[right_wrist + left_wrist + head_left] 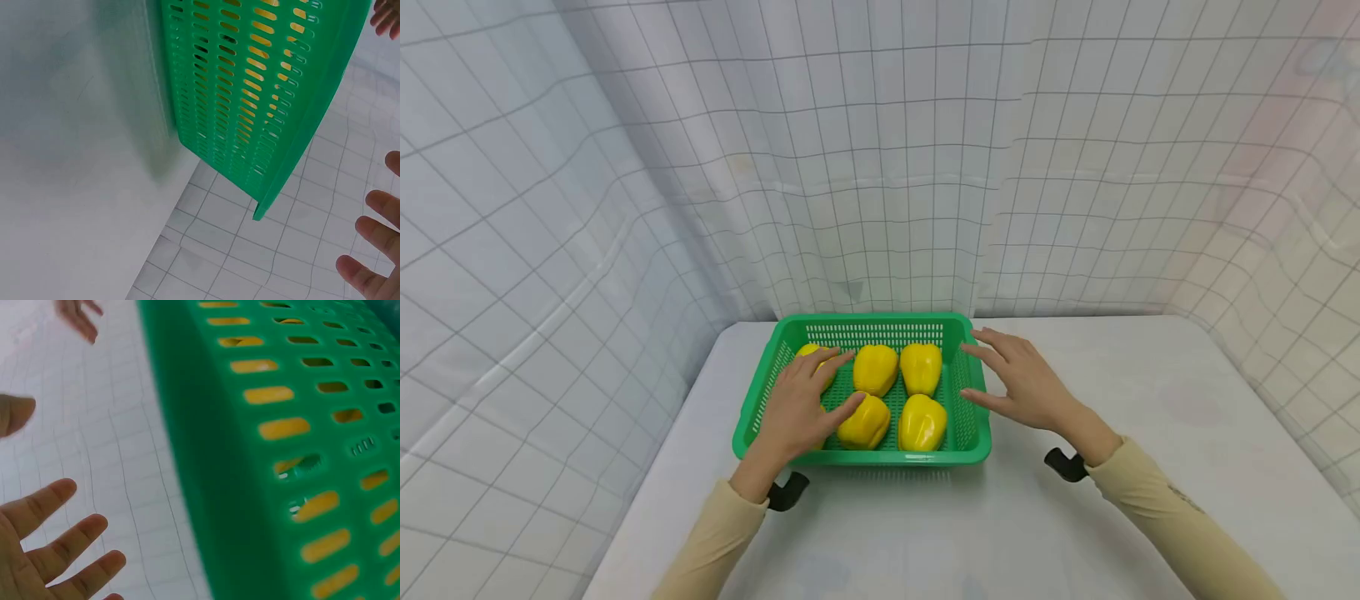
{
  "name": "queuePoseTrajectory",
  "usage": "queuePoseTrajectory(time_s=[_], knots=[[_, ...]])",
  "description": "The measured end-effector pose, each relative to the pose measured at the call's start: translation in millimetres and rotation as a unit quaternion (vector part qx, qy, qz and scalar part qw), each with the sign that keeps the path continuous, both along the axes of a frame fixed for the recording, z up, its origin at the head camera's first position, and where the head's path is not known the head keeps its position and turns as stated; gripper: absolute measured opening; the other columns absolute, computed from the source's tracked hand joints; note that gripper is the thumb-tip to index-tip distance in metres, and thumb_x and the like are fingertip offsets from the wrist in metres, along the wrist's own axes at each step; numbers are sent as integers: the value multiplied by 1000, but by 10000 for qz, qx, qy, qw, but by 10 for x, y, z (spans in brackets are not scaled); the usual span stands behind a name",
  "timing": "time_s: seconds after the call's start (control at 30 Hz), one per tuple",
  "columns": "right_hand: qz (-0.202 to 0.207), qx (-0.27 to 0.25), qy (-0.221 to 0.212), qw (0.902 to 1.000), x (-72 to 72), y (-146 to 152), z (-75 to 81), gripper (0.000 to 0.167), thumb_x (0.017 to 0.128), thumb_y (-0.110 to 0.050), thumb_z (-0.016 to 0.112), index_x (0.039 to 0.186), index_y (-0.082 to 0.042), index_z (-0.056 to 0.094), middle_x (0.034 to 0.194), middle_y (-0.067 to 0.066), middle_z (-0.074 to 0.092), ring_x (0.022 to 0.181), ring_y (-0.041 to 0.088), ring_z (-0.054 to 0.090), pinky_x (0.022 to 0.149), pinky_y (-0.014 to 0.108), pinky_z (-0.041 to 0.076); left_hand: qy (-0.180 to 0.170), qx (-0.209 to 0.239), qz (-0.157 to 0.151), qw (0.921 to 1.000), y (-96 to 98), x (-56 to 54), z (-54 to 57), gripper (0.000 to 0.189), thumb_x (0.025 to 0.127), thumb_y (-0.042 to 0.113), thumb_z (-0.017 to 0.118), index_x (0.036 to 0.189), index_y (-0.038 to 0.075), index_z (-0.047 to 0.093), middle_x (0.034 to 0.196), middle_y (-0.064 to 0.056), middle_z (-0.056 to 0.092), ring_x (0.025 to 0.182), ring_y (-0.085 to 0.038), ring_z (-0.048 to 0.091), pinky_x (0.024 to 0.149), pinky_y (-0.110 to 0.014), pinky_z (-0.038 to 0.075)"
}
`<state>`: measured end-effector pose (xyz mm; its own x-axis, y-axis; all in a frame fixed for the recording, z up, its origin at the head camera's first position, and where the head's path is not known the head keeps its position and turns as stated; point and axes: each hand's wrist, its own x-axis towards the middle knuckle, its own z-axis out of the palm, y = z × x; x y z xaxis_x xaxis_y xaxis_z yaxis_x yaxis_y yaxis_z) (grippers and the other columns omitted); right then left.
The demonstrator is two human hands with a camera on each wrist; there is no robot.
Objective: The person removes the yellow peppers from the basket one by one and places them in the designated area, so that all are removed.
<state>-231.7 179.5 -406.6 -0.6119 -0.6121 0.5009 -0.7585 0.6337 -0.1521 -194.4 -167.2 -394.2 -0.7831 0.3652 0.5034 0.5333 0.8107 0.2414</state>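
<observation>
A green slotted basket [861,457] sits on the white table, holding several yellow bell peppers [876,370]. Over the basket's left side is my left hand [796,410], its fingers spread, hiding part of the peppers beneath. My right hand [1022,379] hovers at the basket's right rim with fingers extended and parted. Neither hand holds anything. In the left wrist view the left fingers [69,547] show apart from the basket wall [250,456]. The right wrist view has the right fingers [378,231] at its right edge, also away from the basket [250,100].
The white tabletop [1112,358] extends to both sides and in front of the basket. White grid-patterned curtains [880,167] stand behind and at both sides. A black wrist mount [787,492] is on the left wrist, another black mount [1065,465] on the right.
</observation>
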Motion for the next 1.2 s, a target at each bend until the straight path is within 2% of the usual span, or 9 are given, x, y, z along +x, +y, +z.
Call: queuePoseTrajectory(time_s=[0.1, 0.23, 0.37, 0.5, 0.63, 0.77, 0.97, 1.1, 1.2], knots=[[291, -145, 171, 9993, -4, -34, 4, 54, 86, -40, 68, 127, -7, 57, 135, 17, 48, 124, 33, 42, 97, 52, 34, 81, 597, 274, 9978, -126, 23, -50, 47, 86, 39, 69, 124, 12, 63, 122, -11, 60, 109, -31, 54, 90, -49, 41], [458, -184, 110, 9987, -6, -84, 11, 45, 85, -29, 73, 122, -8, 60, 129, 16, 52, 117, 31, 48, 94, 48, 39, -111, 1101, 891, 9899, -307, 85, -124, 41, 86, 33, 71, 119, 9, 66, 117, -12, 62, 105, -33, 56, 85, -50, 44], [557, -210, -152, 9981, 10, -142, 21, 42, 83, -23, 74, 121, -10, 61, 127, 13, 54, 115, 29, 50, 93, 45, 40, -424, 1389, 1477, 9783, -463, 170, -205, 40, 87, 32, 69, 119, 9, 66, 118, -16, 61, 107, -36, 54, 85, -53, 42], [534, -157, -472, 9973, 37, -202, 40, 38, 86, -25, 71, 120, -11, 62, 126, 9, 55, 114, 26, 51, 94, 42, 41, -631, 1569, 1819, 9687, -547, 235, -295, 41, 88, 32, 68, 121, 8, 65, 120, -20, 57, 109, -38, 50, 84, -55, 41], [352, -204, -913, 9950, 59, -271, 84, 36, 89, -28, 68, 119, -10, 63, 121, 6, 58, 111, 23, 53, 92, 40, 43, -712, 1749, 2072, 9599, -581, 267, -375, 46, 88, 32, 68, 125, 6, 61, 123, -22, 50, 109, -39, 44, 82, -55, 40], [210, -464, -1489, 9875, 79, -338, 127, 35, 90, -27, 67, 119, -7, 63, 117, 5, 61, 106, 22, 56, 87, 40, 46, -845, 1966, 2307, 9492, -597, 269, -441, 54, 86, 30, 70, 130, 3, 56, 126, -23, 44, 111, -39, 41, 83, -56, 39], [165, -682, -2177, 9735, 74, -412, 141, 37, 92, -25, 65, 121, -3, 60, 117, 8, 62, 99, 25, 59, 82, 41, 48, -1252, 2381, 2647, 9261, -615, 245, -503, 58, 90, 27, 66, 138, 1, 47, 129, -26, 38, 106, -41, 45, 81, -56, 39], [143, -667, -2597, 9633, 68, -470, 179, 39, 92, -25, 64, 121, 1, 59, 118, 14, 61, 96, 30, 60, 80, 41, 49, -1534, 2733, 2608, 9131, -639, 218, -539, 58, 92, 28, 63, 140, 1, 44, 130, -27, 41, 104, -40, 47, 80, -55, 38], [73, -522, -2788, 9589, 56, -517, 204, 40, 92, -25, 65, 121, 2, 59, 118, 16, 61, 95, 30, 61, 79, 38, 49, -1742, 3134, 2512, 8991, -646, 212, -566, 57, 94, 27, 60, 143, 5, 42, 133, -26, 44, 103, -38, 48, 79, -51, 39]])
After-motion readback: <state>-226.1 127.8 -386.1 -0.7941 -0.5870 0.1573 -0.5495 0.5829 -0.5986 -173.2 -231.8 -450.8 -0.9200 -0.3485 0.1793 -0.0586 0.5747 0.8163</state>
